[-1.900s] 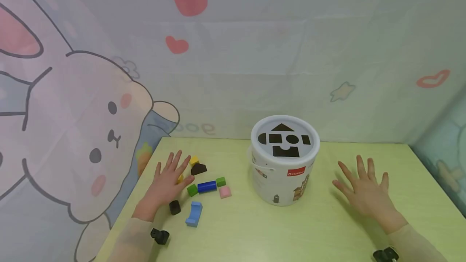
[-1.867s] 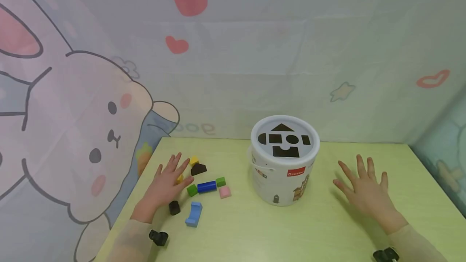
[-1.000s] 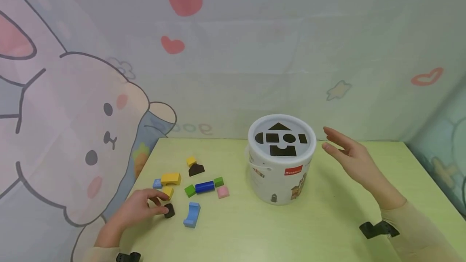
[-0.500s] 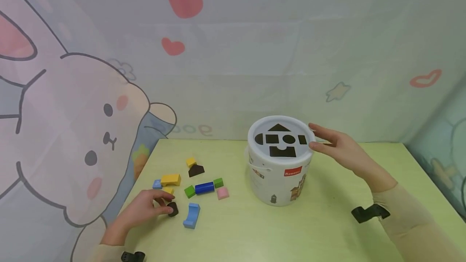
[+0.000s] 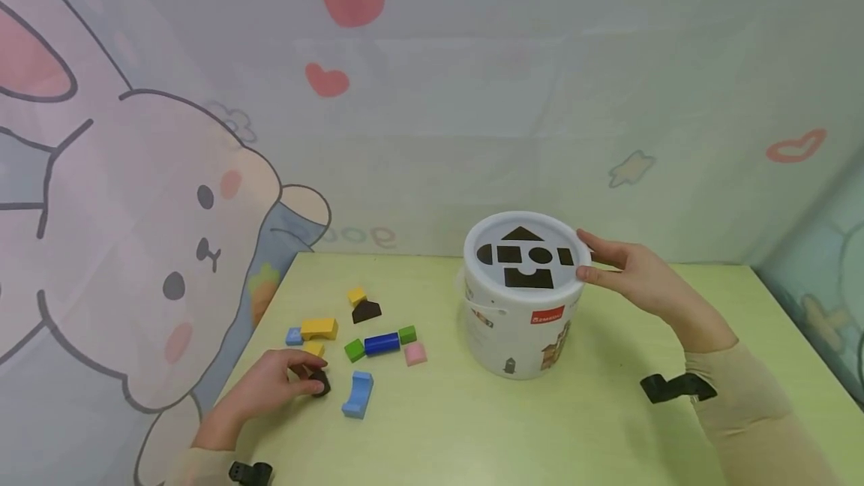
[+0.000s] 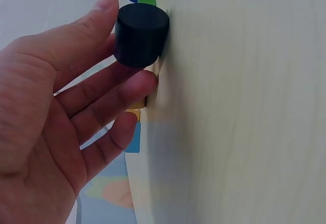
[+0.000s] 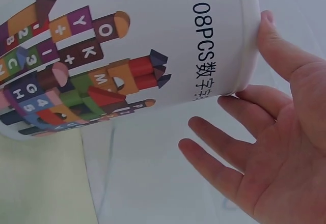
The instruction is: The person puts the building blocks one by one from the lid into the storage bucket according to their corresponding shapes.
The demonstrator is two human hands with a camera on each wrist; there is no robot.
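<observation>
In the head view my left hand (image 5: 273, 383) pinches a black cylinder block (image 5: 320, 382) between thumb and fingertips, low over the table. The left wrist view shows the cylinder block (image 6: 140, 35) held upright, with its round end facing up. My right hand (image 5: 637, 276) holds the rim of a white lidded bucket (image 5: 516, 336), thumb on the near side and index finger on the far side. The bucket's lid (image 5: 496, 280) has several dark shaped holes. In the right wrist view the bucket (image 7: 178, 46) bears a printed block castle, and the other fingers are spread off it.
Around the left hand lie a light blue arch block (image 5: 358, 396), a yellow bridge block (image 5: 319, 328), a blue cylinder (image 5: 382, 344), green blocks (image 5: 354, 351), a pink block (image 5: 415, 354) and a dark brown block (image 5: 367, 311). A cartoon cloth (image 5: 432, 96) hangs behind the table.
My left hand has moved from lying spread by the blocks to pinching the black cylinder block. My right hand has come from the table's right side to the bucket's rim.
</observation>
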